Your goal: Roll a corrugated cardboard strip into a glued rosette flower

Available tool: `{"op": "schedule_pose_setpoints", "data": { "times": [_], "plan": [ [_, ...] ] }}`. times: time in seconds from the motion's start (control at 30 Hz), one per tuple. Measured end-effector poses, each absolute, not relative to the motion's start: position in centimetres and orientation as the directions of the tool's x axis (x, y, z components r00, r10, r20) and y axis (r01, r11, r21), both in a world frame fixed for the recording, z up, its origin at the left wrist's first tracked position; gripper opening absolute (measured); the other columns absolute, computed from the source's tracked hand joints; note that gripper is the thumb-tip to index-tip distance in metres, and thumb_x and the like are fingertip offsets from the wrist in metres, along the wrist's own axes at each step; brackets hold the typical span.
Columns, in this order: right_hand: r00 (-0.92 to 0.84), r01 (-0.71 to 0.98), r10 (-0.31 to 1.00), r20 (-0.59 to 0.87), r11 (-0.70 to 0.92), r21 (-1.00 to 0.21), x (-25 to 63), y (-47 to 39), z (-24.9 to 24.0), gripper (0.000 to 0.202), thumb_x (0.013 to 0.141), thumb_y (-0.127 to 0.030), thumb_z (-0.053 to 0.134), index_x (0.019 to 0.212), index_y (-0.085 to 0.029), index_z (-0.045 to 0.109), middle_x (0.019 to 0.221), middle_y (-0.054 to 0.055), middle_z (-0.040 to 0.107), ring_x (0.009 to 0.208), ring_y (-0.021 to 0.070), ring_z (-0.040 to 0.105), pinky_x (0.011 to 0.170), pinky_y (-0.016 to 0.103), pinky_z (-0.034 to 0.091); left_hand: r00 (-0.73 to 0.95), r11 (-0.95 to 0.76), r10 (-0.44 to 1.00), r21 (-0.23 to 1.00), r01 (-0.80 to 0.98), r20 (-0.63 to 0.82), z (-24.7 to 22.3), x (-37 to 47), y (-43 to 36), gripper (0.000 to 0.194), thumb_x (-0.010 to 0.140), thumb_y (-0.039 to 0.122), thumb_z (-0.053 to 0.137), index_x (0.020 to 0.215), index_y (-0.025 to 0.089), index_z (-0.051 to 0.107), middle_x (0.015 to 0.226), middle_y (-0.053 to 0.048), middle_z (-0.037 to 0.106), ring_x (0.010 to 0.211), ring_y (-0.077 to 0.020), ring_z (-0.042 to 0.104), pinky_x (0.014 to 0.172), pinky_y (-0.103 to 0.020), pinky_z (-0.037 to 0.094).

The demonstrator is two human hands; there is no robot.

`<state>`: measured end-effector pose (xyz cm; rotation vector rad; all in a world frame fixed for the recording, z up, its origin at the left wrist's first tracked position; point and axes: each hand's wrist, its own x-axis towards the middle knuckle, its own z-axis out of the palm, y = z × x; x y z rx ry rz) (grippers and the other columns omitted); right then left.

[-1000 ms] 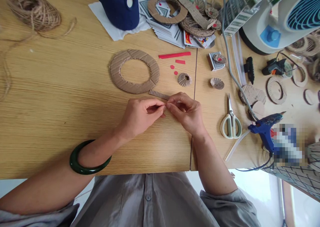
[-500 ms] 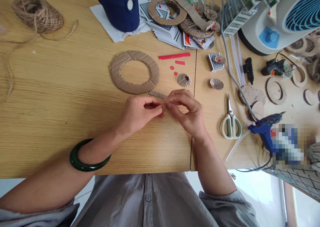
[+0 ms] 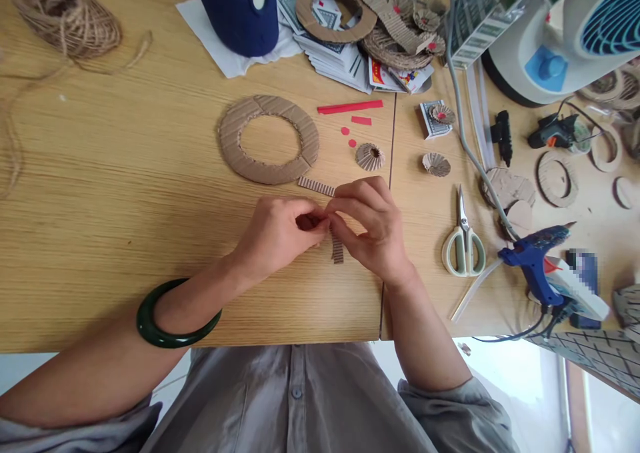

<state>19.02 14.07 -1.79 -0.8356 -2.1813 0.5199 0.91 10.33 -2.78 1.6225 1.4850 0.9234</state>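
My left hand (image 3: 283, 232) and my right hand (image 3: 369, 226) meet at the fingertips, both pinching a small corrugated cardboard strip (image 3: 338, 245) whose end hangs below them. The part between the fingers is hidden. Just above the hands lies another corrugated strip (image 3: 316, 186), its right end beside my right fingers. A flat cardboard ring (image 3: 233, 140) rests behind my left hand. Behind my right hand are a pleated cardboard rosette (image 3: 370, 156), two red dots (image 3: 345, 131), a short red piece (image 3: 361, 120) and a long red strip (image 3: 350, 106).
Scissors (image 3: 463, 240) and a blue glue gun (image 3: 537, 260) lie right of my right arm. Twine (image 3: 67, 16) is at the far left. A navy cap (image 3: 240, 13), playing cards (image 3: 340, 66) and a fan (image 3: 525, 53) stand at the back. A grey cable (image 3: 465, 133) crosses the right side.
A striped strip end now hangs below my fingertips, where none showed before. Both hands have shifted slightly and still pinch together. The view has moved a little.
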Motion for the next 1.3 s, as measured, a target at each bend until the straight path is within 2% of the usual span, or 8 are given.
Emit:
{"op": "schedule_pose_setpoints", "data": {
  "times": [0.1, 0.2, 0.33, 0.47, 0.7, 0.9, 1.13, 1.3],
  "plan": [
    [-0.276, 0.332, 0.878, 0.392, 0.470, -0.818, 19.1, 14.1, -1.6, 0.012, 0.097, -0.025, 0.066, 0.086, -0.021, 0.069, 0.091, 0.003, 0.068, 0.087, 0.0166, 0.064, 0.078, 0.034, 0.055, 0.052, 0.127, 0.988, 0.949, 0.288, -0.148, -2.7, 1.0, 10.4, 0.007, 0.082, 0.026, 0.074, 0.079, 0.022, 0.078, 0.062, 0.002, 0.074, 0.056, -0.0139, 0.069, 0.058, -0.024, 0.053],
    [-0.127, 0.310, 0.967, 0.219, 0.249, -0.918, 19.2, 14.3, -1.7, 0.025, 0.096, -0.033, 0.066, 0.075, -0.020, 0.065, 0.079, 0.001, 0.064, 0.073, 0.0125, 0.061, 0.063, 0.026, 0.052, 0.044, 0.256, 0.964, 0.960, 0.116, -0.263, -2.5, 0.9, 10.9, 0.009, 0.081, 0.028, 0.075, 0.077, 0.021, 0.077, 0.065, 0.001, 0.075, 0.059, -0.0143, 0.071, 0.062, -0.024, 0.057],
    [-0.197, 0.236, 0.979, 0.057, 0.104, -0.966, 19.1, 14.3, -1.9, 0.022, 0.090, -0.039, 0.072, 0.102, -0.022, 0.070, 0.105, 0.004, 0.071, 0.085, 0.0131, 0.066, 0.064, 0.024, 0.055, 0.004, 0.324, 0.946, 0.943, -0.079, -0.325, -2.2, 0.9, 11.5, 0.009, 0.079, 0.027, 0.075, 0.073, 0.020, 0.077, 0.065, 0.000, 0.075, 0.058, -0.0142, 0.070, 0.061, -0.025, 0.058],
    [-0.300, 0.130, 0.949, -0.092, -0.055, -0.990, 18.5, 14.1, -1.8, 0.026, 0.086, -0.044, 0.076, 0.094, -0.020, 0.072, 0.092, 0.003, 0.074, 0.076, 0.0121, 0.067, 0.068, 0.025, 0.057, -0.002, 0.321, 0.946, 0.935, -0.153, -0.325, -2.3, 1.0, 11.6, 0.008, 0.077, 0.027, 0.077, 0.076, 0.020, 0.078, 0.066, -0.001, 0.075, 0.057, -0.0146, 0.070, 0.060, -0.026, 0.059],
    [-0.305, 0.039, 0.946, -0.108, -0.101, -0.994, 18.4, 13.9, -2.3, 0.031, 0.082, -0.049, 0.081, 0.082, -0.020, 0.070, 0.081, 0.000, 0.069, 0.073, 0.0128, 0.066, 0.067, 0.026, 0.055, 0.072, 0.268, 0.961, 0.963, -0.025, -0.266, -2.5, 1.1, 11.0, 0.011, 0.084, 0.031, 0.075, 0.084, 0.020, 0.078, 0.076, -0.002, 0.079, 0.065, -0.0165, 0.074, 0.065, -0.027, 0.061],
    [-0.286, 0.107, 0.955, -0.076, -0.047, -0.993, 18.7, 14.1, -2.2, 0.027, 0.085, -0.045, 0.079, 0.079, -0.020, 0.071, 0.082, 0.001, 0.066, 0.073, 0.0121, 0.059, 0.061, 0.025, 0.048, 0.048, 0.199, 0.978, 0.976, 0.091, -0.204, -2.3, 0.7, 11.2, 0.014, 0.087, 0.033, 0.071, 0.088, 0.021, 0.080, 0.075, -0.001, 0.079, 0.066, -0.0168, 0.075, 0.065, -0.026, 0.059],
    [-0.315, 0.118, 0.949, -0.022, 0.016, -0.993, 18.8, 14.2, -2.3, 0.029, 0.085, -0.048, 0.078, 0.078, -0.020, 0.072, 0.079, 0.000, 0.064, 0.073, 0.0120, 0.058, 0.064, 0.026, 0.049, 0.125, 0.240, 0.961, 0.969, 0.063, -0.246, -2.3, 0.5, 11.4, 0.012, 0.083, 0.031, 0.075, 0.082, 0.020, 0.078, 0.069, 0.001, 0.075, 0.061, -0.0151, 0.072, 0.061, -0.025, 0.057],
    [-0.370, 0.033, 0.924, -0.093, -0.087, -0.996, 18.6, 14.1, -2.1, 0.029, 0.081, -0.048, 0.082, 0.080, -0.020, 0.072, 0.079, 0.000, 0.070, 0.072, 0.0120, 0.064, 0.068, 0.026, 0.053, 0.135, 0.265, 0.954, 0.964, 0.026, -0.266, -2.8, 0.4, 11.4, 0.011, 0.080, 0.028, 0.076, 0.073, 0.020, 0.074, 0.063, 0.002, 0.071, 0.055, -0.0126, 0.068, 0.059, -0.024, 0.055]
  ]
}}
